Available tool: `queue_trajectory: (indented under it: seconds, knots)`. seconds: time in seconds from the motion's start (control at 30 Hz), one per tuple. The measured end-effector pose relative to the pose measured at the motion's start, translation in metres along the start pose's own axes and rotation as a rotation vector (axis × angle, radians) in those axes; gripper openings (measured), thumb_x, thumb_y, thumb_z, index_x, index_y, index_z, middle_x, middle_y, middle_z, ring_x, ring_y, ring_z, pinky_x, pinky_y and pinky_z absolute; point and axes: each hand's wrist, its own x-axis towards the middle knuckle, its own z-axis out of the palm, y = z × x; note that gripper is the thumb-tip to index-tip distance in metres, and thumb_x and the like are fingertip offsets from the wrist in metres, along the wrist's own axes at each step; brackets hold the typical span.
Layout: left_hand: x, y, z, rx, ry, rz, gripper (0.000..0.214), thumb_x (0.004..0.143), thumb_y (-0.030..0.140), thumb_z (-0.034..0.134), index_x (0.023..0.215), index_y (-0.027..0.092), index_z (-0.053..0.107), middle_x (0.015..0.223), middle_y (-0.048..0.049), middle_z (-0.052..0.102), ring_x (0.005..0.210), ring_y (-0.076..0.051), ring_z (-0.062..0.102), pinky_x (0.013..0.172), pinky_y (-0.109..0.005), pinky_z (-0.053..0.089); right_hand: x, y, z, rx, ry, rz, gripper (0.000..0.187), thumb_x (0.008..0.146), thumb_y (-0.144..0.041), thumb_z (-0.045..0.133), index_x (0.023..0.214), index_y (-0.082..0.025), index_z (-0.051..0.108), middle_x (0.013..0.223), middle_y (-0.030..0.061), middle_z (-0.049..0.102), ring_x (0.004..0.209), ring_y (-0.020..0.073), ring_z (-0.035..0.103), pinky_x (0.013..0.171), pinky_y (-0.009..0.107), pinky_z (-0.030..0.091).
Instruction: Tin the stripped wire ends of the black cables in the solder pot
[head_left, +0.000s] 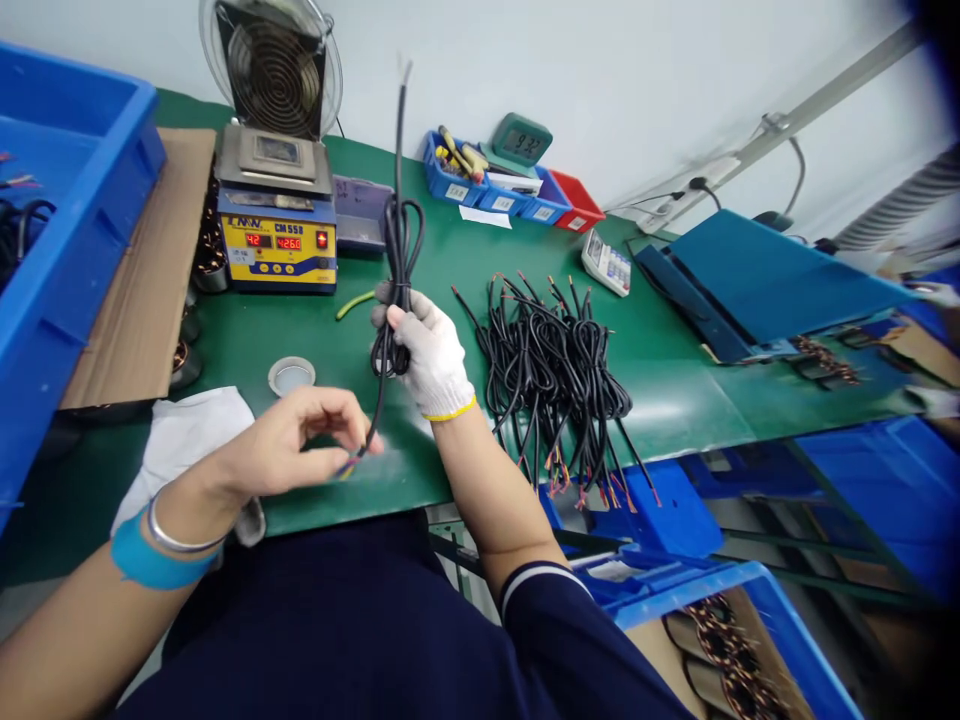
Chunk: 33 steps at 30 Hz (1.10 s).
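My right hand (427,350), in a white glove with grey fingertips, grips a coiled black cable (403,240) at its tied middle. One end of the cable points up, its tip blurred. The other end runs down to my bare left hand (307,440), whose thumb and fingers close round it near its thin coloured wires (347,467). A metal bangle and a blue wristband circle my left wrist. To the right of my gloved hand lies a pile of similar coiled black cables (551,360), their coloured wire ends toward the table's front edge.
A yellow-blue solder pot (279,245) with a fan behind stands back left, near a small round dish (291,376) and white glove (191,440). A big blue bin (82,240) is at left, small bins (502,195) at back, a calculator (606,263) right. Copper-wound parts fill a lower-right bin (787,600).
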Motion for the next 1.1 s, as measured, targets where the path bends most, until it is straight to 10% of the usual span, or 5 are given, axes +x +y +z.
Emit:
queue_trajectory:
  seconds: [0.17,0.3,1.1]
  knots:
    - [0.000,0.002,-0.018,-0.286,0.901,0.394,0.013,0.064,0.026,0.056,0.068,0.019,0.067,0.075,-0.0046,0.069,0.069,-0.020,0.064,0.064,-0.033,0.052,0.007,-0.003,-0.006,0.108,0.120,-0.025,0.028,0.070,-0.031,0.064,0.095,-0.020,0.059,0.070,-0.0063,0.060,0.042,0.0031,0.045,0.039,0.018,0.037]
    - [-0.007,0.010,-0.035,-0.444,1.234,0.386,0.027,0.072,0.031,0.040,0.064,0.020,0.063,0.072,-0.0011,0.066,0.069,-0.015,0.059,0.061,-0.029,0.048,0.011,0.002,-0.001,0.115,0.219,0.036,0.029,0.066,-0.030,0.065,0.091,-0.018,0.058,0.065,-0.0070,0.058,0.039,0.0023,0.043,0.038,0.017,0.037]
    - [-0.012,0.013,-0.042,-0.717,1.268,0.413,0.022,0.068,0.026,0.045,0.065,0.012,0.061,0.067,-0.0073,0.061,0.058,-0.015,0.056,0.051,-0.026,0.043,0.033,0.021,0.031,-0.390,0.503,0.081,0.016,0.062,-0.027,0.061,0.070,-0.017,0.052,0.049,-0.0079,0.049,0.040,0.0051,0.045,0.041,0.017,0.038]
